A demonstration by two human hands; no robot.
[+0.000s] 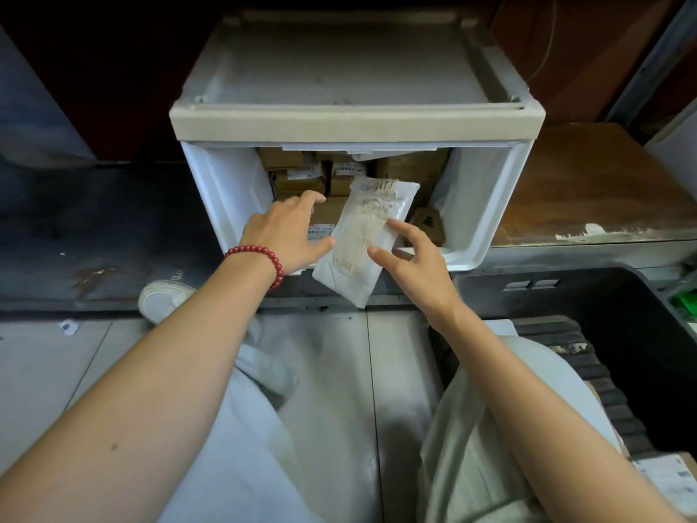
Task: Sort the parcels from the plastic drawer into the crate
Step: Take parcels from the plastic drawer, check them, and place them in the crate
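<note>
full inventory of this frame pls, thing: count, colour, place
plastic drawer: one, white, pulled open from its unit, centre
drawer unit: one, off-white, on the dark ledge
white parcel: one, numbered label, sticking out over the drawer front, between both hands
brown parcels: several, count unclear, stacked inside the drawer
crate: one, black, lower right
bracelet: one, red beads, left wrist
shoe: one, white, floor at left
left hand: fingers reaching into the drawer, thumb at the parcel's left edge
right hand: fingertips on the parcel's right side
</note>
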